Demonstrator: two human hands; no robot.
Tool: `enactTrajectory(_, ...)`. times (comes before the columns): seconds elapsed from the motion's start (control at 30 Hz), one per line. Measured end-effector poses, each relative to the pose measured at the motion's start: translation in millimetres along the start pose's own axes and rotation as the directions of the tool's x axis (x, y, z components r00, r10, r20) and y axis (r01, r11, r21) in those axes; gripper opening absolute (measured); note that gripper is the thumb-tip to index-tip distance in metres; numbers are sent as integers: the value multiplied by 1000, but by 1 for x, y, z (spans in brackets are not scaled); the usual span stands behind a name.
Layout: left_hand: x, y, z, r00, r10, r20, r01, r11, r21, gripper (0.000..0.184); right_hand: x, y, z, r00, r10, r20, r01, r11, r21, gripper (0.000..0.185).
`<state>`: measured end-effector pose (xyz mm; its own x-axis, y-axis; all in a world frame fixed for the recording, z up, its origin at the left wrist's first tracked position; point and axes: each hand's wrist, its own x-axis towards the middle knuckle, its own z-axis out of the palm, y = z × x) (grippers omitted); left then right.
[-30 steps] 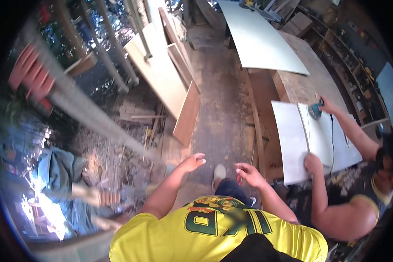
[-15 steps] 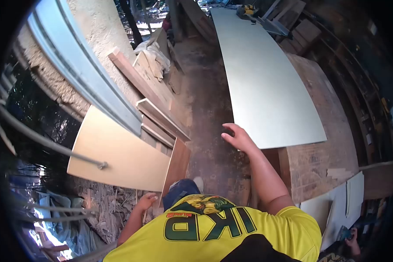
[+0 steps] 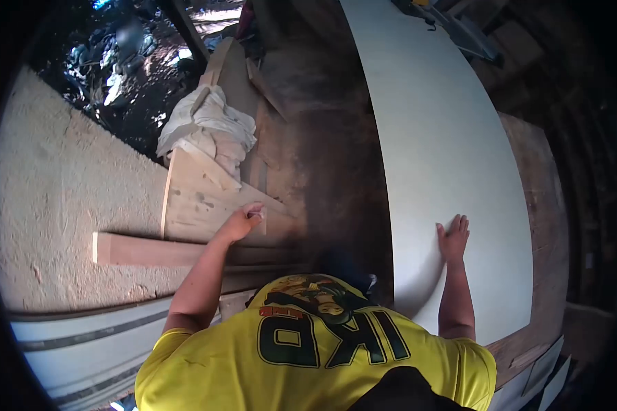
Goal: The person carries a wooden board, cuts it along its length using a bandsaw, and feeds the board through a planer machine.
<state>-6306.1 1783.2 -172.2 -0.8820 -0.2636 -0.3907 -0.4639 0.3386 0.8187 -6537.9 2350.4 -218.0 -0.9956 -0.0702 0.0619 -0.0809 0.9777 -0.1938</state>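
My right hand (image 3: 454,240) lies on the long pale panel (image 3: 459,151), palm toward its surface and thumb apart from the fingers. The panel is smooth and whitish and rests on a brown worktop (image 3: 545,205). Over on the left, my left hand (image 3: 243,223) is curled closed in the air. Something small and pale pinkish shows at its fingers, too little to name. Below that hand are a wooden plank (image 3: 154,251) and a light board (image 3: 199,205) with dark spots.
A crumpled white cloth or sack (image 3: 209,123) sits on boards at the left. Behind it rises a rough plastered wall (image 3: 55,198). A dark floor strip (image 3: 339,157) runs between the boards and the panel. A tool with yellow parts (image 3: 418,5) lies at the panel's far end.
My view has swung left and I have moved forward along the panel. My right hand has come onto the panel from beside its near corner. My left hand has risen and moved forward.
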Motion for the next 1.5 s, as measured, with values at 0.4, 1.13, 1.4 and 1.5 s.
enactTrajectory(0.4,452,123,-142,989,135,64,-140,988,71,41,439,-217,74,992,-125,30,127,986,-108,77)
enactTrajectory(1.13,1035,-45,-218,972,-156,178,232,773,-590,36,914,-647,412,994,-7,110,-21,968,252,55)
enactTrajectory(1.4,1032,-50,-251,891,-368,267,454,719,-526,38,1044,-524,467,928,368,-61,-373,909,-184,63)
enactTrajectory(1.5,1042,-46,-241,882,-370,292,471,694,-544,39,1052,-518,478,935,340,-101,-355,892,-281,59)
